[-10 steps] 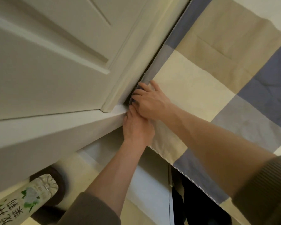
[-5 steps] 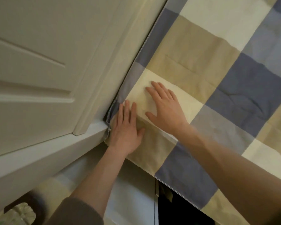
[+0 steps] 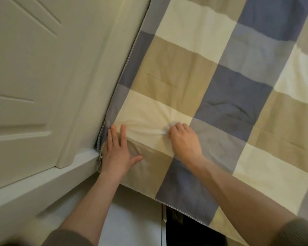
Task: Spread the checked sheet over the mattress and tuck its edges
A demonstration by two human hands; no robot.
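Just left of the fingers of the left hand, a cream panelled door with raised mouldings and a plain upright frame strip along its edge. Below and left of those fingers, a white ledge slanting away from the door's foot. Nearer than the fingers, below the wrists, a pale flat panel beside a dark opening.

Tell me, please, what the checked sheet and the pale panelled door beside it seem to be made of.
The checked sheet looks like woven cloth, probably cotton or a blend, matt: it puckers into fine folds where the right hand pinches it, and its edge has a stitched hem. The panelled door seems painted wood or board, smooth: hard moulded edges, no grain visible.
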